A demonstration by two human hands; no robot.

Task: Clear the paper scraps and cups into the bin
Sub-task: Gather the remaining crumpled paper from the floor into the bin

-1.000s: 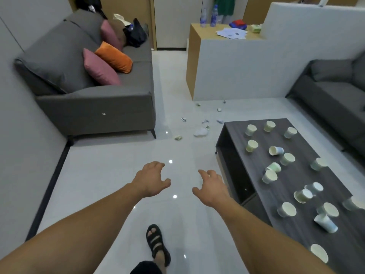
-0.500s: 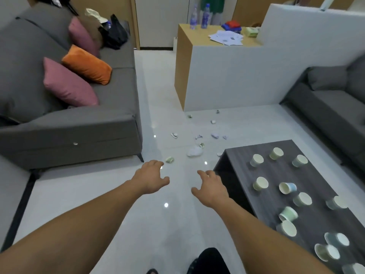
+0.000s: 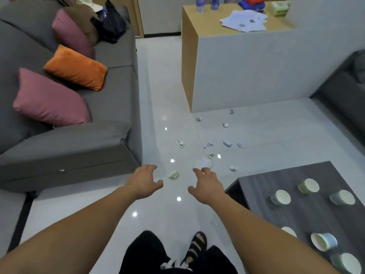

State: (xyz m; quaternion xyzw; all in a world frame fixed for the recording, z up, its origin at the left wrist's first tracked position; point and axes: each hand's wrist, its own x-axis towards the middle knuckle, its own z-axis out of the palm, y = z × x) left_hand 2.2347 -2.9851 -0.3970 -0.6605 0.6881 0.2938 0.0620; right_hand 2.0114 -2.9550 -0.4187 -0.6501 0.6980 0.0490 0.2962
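Together, the left hand (image 3: pixel 144 181) and the right hand (image 3: pixel 207 184) reach forward at the centre of the frame, over the glossy pale floor (image 3: pixel 158 214). Both have their fingers spread and loosely curved, and they hold nothing. Between them, just above their fingertips in the picture, lies a green paper scrap (image 3: pixel 174 175). A crumpled white scrap (image 3: pixel 203 163) lies just above the right hand.

More scraps are strewn on the floor further up the middle of the frame: a white-green one (image 3: pixel 180 143), a few lilac ones (image 3: pixel 227 143), and small bits (image 3: pixel 226 124) near the foot of a white partition wall (image 3: pixel 256 72).

Lower right is the dark tabletop (image 3: pixel 266 184) with the paper cups on it. A green cup (image 3: pixel 308 185) and two others (image 3: pixel 281 197) stand with their openings up. A blue cup (image 3: pixel 324 241) lies on its side, and another cup (image 3: pixel 344 263) sits at the bottom right corner.

At the bottom centre a foot in a black sandal (image 3: pixel 196 248) shows below dark clothing. A grey sofa (image 3: pixel 69 151) fills the left of the frame, with a pink cushion (image 3: pixel 49 99) and an orange cushion (image 3: pixel 76 68) on it. Upper right, a wooden tabletop (image 3: pixel 197 18) carries loose sheets of paper (image 3: pixel 245 20).
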